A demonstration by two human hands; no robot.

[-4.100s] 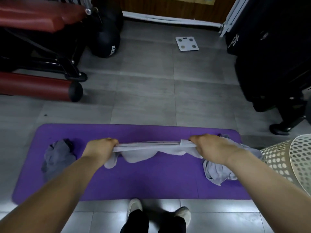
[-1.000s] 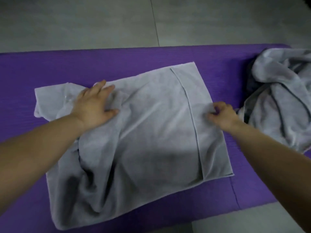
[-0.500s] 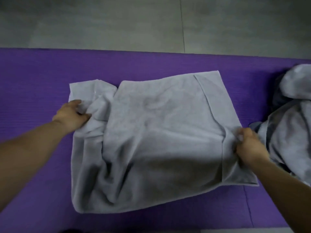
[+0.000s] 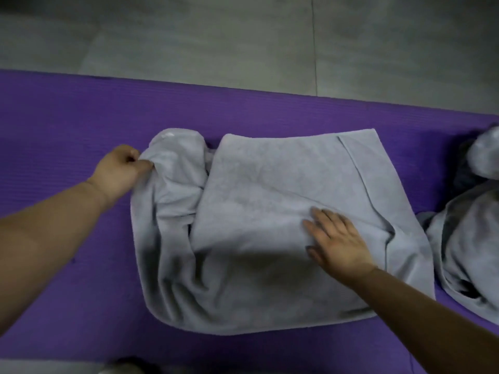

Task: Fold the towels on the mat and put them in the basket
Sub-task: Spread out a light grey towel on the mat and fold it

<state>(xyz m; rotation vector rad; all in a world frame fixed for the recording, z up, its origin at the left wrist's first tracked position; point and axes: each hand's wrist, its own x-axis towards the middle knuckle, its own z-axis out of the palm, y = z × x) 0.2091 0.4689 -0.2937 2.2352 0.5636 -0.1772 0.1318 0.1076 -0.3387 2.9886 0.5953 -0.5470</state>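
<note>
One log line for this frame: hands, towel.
left hand: pinches bunched edge of pale grey terry towel | right hand: flat on towel | towel: partly folded on purple foam mat

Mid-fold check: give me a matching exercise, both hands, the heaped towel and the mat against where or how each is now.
1. left hand
2. right hand
3. heaped towel
4. mat

a. flat on the spread towel
b. purple, beneath both towels
c. pinching the spread towel's bunched left edge
d. piled at the mat's right end

Pairs: 1-c, 2-a, 3-d, 4-b

Dim grey tiled floor [image 4: 216, 41]
</note>
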